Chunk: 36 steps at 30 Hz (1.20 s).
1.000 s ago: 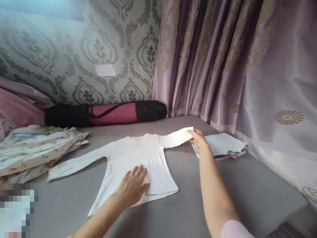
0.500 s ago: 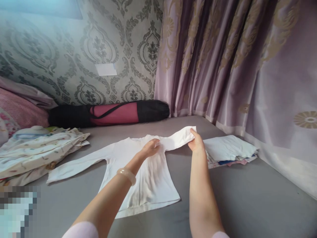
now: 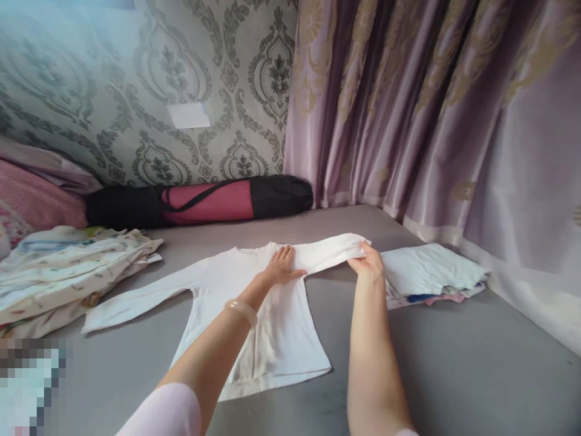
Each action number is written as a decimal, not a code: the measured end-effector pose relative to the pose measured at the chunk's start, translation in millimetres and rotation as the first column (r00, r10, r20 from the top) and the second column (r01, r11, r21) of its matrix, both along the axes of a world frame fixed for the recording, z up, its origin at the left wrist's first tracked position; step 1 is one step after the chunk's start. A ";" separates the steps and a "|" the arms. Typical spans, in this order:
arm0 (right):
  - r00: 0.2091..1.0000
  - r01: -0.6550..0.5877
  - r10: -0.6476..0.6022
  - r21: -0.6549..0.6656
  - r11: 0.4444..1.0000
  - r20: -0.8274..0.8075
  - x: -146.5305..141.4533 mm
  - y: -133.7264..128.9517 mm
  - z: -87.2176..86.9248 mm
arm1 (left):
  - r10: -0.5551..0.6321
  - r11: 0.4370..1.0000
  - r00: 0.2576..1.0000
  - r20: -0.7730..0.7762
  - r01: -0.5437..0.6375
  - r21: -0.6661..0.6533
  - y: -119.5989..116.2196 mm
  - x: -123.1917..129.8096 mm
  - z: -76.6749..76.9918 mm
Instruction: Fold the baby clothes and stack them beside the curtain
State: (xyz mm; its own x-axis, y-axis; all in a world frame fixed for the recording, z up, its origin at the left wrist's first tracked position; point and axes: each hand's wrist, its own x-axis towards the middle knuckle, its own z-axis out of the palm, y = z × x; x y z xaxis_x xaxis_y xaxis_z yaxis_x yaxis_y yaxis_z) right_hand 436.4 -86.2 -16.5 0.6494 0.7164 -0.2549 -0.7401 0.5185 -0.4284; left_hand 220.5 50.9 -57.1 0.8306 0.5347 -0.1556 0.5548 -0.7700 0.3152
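Observation:
A white long-sleeved shirt [image 3: 299, 339] lies spread on the grey bed surface [image 3: 454, 369], its hem toward me and its left-hand sleeve stretched out to the side. My left hand [image 3: 282, 266] rests flat on the upper chest near the right shoulder seam, fingers spread. A pale bangle circles that wrist. My right hand [image 3: 368, 261] pinches the cuff end of the right-hand sleeve, which is drawn out straight and lifted slightly. My left forearm covers part of the shirt's front.
A stack of folded clothes [image 3: 431, 272] lies just right of my right hand. Loose patterned clothes [image 3: 77, 272] are heaped at the left. A long black and red bag [image 3: 209, 203] lies along the wall, and purple curtains [image 3: 390, 109] hang at the right.
My left hand has gone from curled fingers at the shoulder to lying flat there. My right hand has moved slightly right and down with the cuff, and the sleeve looks straighter.

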 end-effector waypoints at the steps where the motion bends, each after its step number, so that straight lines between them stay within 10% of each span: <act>1: 0.999 0.001 -0.002 -0.037 0.999 -0.042 -1.2 -0.2 4.5 | 0.002 1.000 1.000 -0.016 -0.002 0.009 -0.4 0.8 2.8; 11: 0.990 -0.089 0.092 0.027 0.996 -0.107 -49.3 25.5 56.0 | 0.006 0.999 0.987 -0.162 0.001 0.043 9.1 15.8 34.1; 20: 0.980 -0.198 0.195 0.097 0.975 0.031 -112.1 72.7 41.9 | 0.018 1.000 0.982 -0.189 -0.015 0.021 12.7 29.0 41.6; 30: 0.998 -0.058 0.053 0.166 0.984 0.036 -97.4 73.8 33.6 | 0.134 0.973 0.976 0.171 -0.097 -0.211 14.5 -0.3 31.7; 33: 0.994 0.017 -0.034 0.164 0.986 0.102 -113.1 82.7 34.8 | 0.370 0.886 0.848 0.381 -0.198 -0.420 15.2 -29.0 31.8; 36: 0.936 0.047 -0.092 0.136 0.990 0.341 -146.1 92.0 28.9 | 0.698 0.597 0.603 0.387 -0.191 -0.779 16.6 -65.8 29.9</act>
State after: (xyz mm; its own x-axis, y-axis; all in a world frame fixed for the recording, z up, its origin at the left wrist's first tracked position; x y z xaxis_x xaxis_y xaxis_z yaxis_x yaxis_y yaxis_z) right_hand 290.3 5.8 12.5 0.7308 0.6777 0.0814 -0.5181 0.6283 -0.5803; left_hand 154.7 67.5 -27.2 0.5188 0.8374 -0.1721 0.2375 0.0522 0.9700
